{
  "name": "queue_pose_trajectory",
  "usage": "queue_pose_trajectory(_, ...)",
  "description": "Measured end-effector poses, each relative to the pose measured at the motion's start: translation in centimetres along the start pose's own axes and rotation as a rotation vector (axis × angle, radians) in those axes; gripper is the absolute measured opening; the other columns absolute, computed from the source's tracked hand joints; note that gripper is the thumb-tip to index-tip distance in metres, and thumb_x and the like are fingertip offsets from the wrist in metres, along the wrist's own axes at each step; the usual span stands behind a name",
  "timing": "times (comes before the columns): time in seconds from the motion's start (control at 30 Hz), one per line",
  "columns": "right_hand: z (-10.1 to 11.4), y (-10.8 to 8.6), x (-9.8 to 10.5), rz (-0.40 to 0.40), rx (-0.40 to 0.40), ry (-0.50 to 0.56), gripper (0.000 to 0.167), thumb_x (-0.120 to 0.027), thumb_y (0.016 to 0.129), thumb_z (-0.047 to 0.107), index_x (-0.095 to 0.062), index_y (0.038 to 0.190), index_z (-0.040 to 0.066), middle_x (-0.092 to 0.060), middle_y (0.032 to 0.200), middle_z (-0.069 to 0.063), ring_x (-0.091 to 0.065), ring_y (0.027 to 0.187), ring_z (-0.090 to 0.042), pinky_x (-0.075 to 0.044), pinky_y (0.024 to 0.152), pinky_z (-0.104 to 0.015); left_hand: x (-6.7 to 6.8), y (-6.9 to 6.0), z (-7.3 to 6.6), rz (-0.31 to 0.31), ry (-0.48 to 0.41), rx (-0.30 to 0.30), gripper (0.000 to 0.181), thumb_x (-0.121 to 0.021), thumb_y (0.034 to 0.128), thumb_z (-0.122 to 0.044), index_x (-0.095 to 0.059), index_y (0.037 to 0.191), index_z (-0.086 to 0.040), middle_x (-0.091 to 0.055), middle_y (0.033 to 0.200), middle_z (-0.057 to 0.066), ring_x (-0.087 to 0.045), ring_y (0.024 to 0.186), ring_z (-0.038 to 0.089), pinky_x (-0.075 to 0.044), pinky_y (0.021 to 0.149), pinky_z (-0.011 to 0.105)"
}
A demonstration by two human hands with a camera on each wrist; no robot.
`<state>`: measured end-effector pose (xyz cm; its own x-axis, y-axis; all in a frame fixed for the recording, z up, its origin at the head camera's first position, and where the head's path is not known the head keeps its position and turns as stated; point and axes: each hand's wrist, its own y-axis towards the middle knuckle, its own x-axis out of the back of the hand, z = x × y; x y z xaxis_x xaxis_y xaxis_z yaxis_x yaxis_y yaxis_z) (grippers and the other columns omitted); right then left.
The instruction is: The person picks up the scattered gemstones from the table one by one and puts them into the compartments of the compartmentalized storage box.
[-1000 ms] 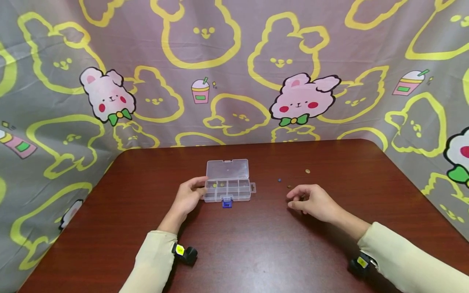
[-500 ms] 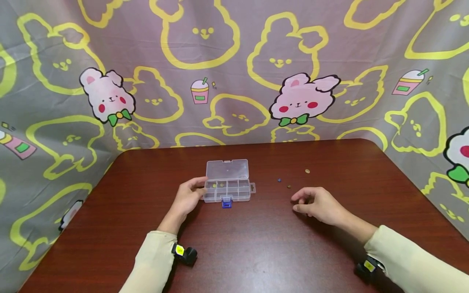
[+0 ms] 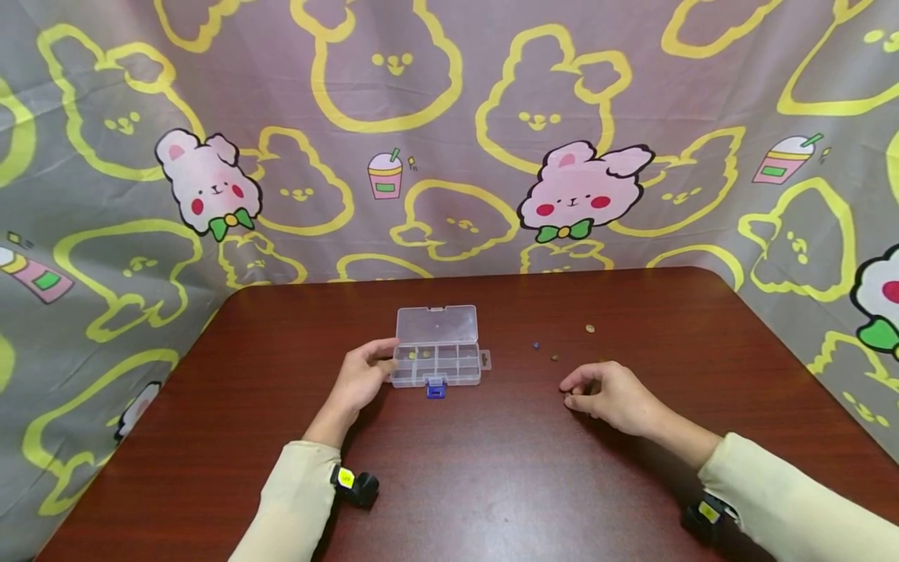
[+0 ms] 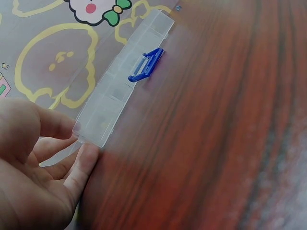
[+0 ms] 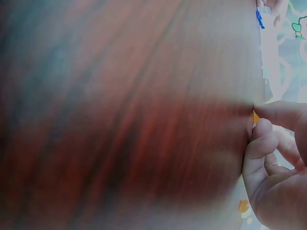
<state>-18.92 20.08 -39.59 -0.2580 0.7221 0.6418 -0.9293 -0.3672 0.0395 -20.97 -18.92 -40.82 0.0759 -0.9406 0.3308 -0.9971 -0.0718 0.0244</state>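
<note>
A clear plastic compartment box [image 3: 437, 363] lies with its lid raised at the back, its blue latch [image 3: 436, 389] facing front. My left hand [image 3: 365, 378] holds the box's left end between thumb and fingers. Two small yellow pieces [image 3: 412, 356] lie in back-row compartments at the left. Low over the table, right of the box, my right hand [image 3: 618, 398] has thumb and index fingertip almost together. In the right wrist view a small orange piece [image 5: 255, 117] shows between those fingertips; its kind is too small to tell.
On the brown table [image 3: 456, 468] lie a small blue piece [image 3: 536, 345], a small brownish piece [image 3: 554, 357] and a tan round piece [image 3: 590, 329], right of the box. A patterned curtain [image 3: 449, 140] hangs behind the table.
My right hand has drawn slightly right and toward the front, uncovering the brownish piece. Its thumb and index fingertip have come closer together. My left hand and the box stay put.
</note>
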Motion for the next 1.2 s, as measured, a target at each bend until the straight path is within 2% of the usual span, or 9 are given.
queue_pose_trajectory(0.5, 0.22, -0.24, 0.01, 0.002, -0.003, -0.018, 0.01, -0.077, 0.085, 0.006, -0.074, 0.094, 0.009, -0.058, 0.076, 0.0, -0.051, 0.054, -0.013, -0.04, 0.04, -0.026, -0.04, -0.03, 0.03, 0.005, -0.014, 0.001, 0.039, -0.06, 0.091, 0.003, -0.064, 0.13, 0.001, -0.065, 0.12, 0.022, -0.062, 0.088, 0.02, -0.051, 0.07, 0.024)
queue_pose_trajectory(0.77, 0.05, -0.16, -0.08, -0.011, 0.019, -0.023, 0.007, -0.076, 0.085, 0.005, -0.072, 0.09, 0.009, -0.058, 0.073, 0.0, -0.05, 0.052, -0.012, -0.041, 0.04, -0.026, 0.02, -0.07, -0.08, 0.006, -0.015, -0.003, 0.04, -0.06, 0.0914, 0.004, -0.064, 0.131, 0.002, -0.065, 0.121, 0.022, -0.061, 0.091, 0.02, -0.051, 0.071, 0.024)
queue_pose_trajectory(1.03, -0.05, -0.24, -0.02, -0.013, 0.039, -0.024, 0.009, -0.076, 0.084, 0.004, -0.071, 0.088, 0.01, -0.059, 0.072, 0.001, -0.052, 0.053, -0.011, -0.042, 0.043, -0.025, -0.04, -0.05, -0.02, 0.004, -0.035, -0.006, 0.039, -0.059, 0.0912, 0.005, -0.064, 0.13, 0.003, -0.065, 0.12, 0.024, -0.061, 0.086, 0.016, -0.05, 0.07, 0.023)
queue_pose_trajectory(1.2, -0.01, -0.31, 0.0, 0.0, 0.015, -0.015, 0.008, -0.075, 0.085, 0.004, -0.07, 0.088, 0.009, -0.06, 0.073, -0.001, -0.052, 0.054, -0.012, -0.041, 0.042, -0.026, -0.03, -0.02, -0.05, 0.001, -0.039, -0.008, 0.039, -0.059, 0.0907, 0.005, -0.064, 0.129, 0.004, -0.065, 0.119, 0.024, -0.061, 0.087, 0.016, -0.05, 0.069, 0.022)
